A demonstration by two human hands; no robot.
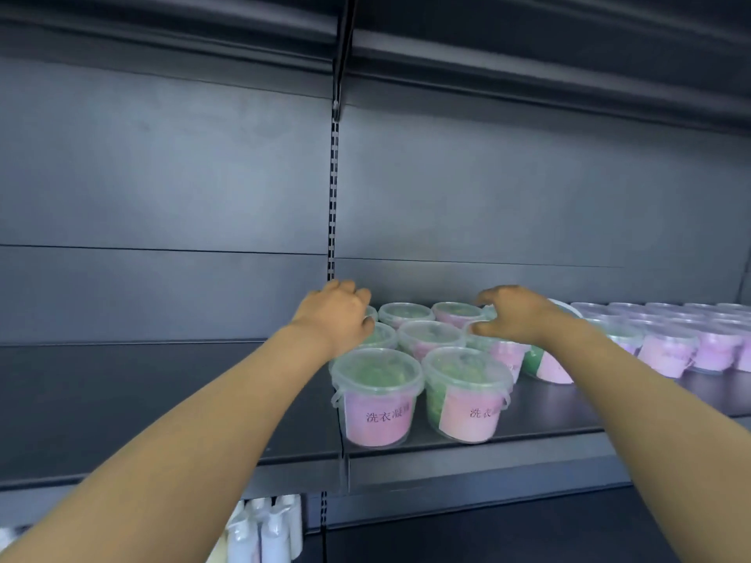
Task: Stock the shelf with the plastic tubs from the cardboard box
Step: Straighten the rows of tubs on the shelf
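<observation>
Dark grey metal shelving fills the view. Nearest, at 7 o'clock on a lower level, stand white bottles (268, 530). On the shelf (467, 451) just right of centre sits a cluster of plastic tubs (378, 396) with clear lids, pink labels and green contents, the front two near the edge. Over the cluster's back rows, the left hand (337, 314) at 11 o'clock curls downward with its fingers hidden, so its grip cannot be told. The right hand (516, 314) at 1 o'clock has a loose, unclosed grip, fingers spread and curved. Farther off at 3 o'clock stand rows of purple tubs (666, 351).
</observation>
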